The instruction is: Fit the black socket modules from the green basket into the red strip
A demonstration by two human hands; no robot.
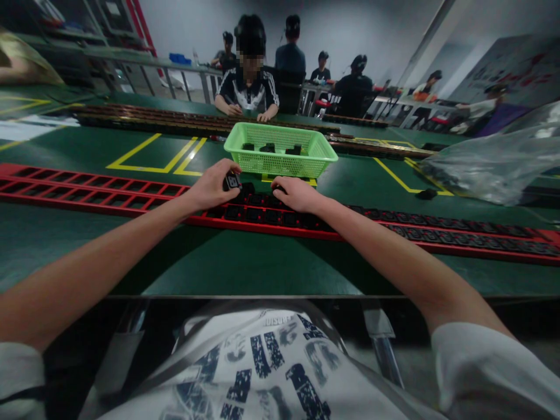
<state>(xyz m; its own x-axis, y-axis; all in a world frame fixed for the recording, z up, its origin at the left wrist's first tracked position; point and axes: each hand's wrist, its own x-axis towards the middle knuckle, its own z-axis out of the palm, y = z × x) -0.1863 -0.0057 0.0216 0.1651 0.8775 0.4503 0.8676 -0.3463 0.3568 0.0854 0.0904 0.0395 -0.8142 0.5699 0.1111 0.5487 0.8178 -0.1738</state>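
My left hand [216, 185] grips a black part [232, 181]; beyond it, a green basket [280, 166] holds black pieces [268, 148]. My right hand's [294, 193] grasp is unclear.

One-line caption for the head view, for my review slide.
Left hand holds a small black part above a long red slotted rack, near a light-green plastic basket.

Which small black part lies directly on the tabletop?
The black part by the clear plastic bag, right of the green basket; others sit in that basket, the red rack or at the left hand and right hand.
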